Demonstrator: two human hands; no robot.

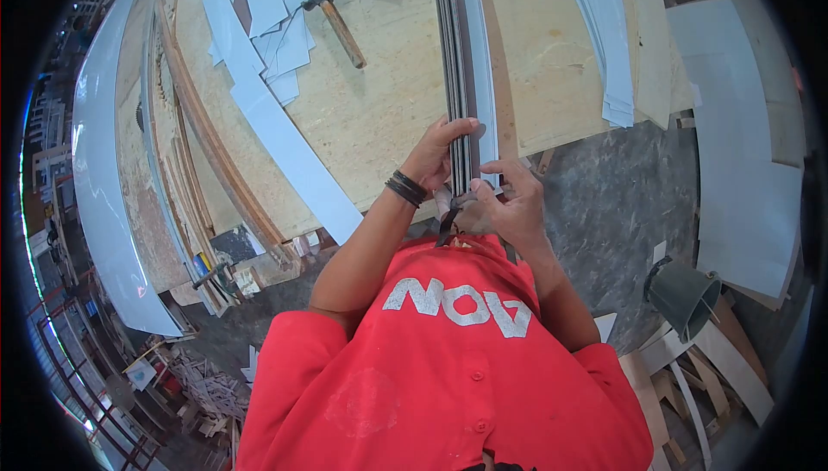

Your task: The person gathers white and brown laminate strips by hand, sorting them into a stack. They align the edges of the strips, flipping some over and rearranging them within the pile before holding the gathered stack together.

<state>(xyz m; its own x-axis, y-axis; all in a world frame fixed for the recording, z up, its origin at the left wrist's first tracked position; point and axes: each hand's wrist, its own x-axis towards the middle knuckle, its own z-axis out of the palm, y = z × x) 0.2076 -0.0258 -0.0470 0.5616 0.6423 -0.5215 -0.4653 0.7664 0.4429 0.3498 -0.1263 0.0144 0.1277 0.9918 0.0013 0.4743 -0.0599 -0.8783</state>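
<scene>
A bundle of long thin strips (459,57) stands on edge on the plywood table (388,100), running away from me. My left hand (431,153), with dark bands at the wrist, grips the near end of the bundle from the left side. My right hand (509,199) closes on the same end from the right and below, thumb pressed against the strips. A pale blue strip (479,48) leans along the bundle's right side.
A hammer (338,24) lies among loose pale strips (267,14) at the far left of the table. Another stack of strips (604,31) lies at the right. A dark bucket (683,296) and offcuts sit on the floor at right. White panels (742,169) lean beyond.
</scene>
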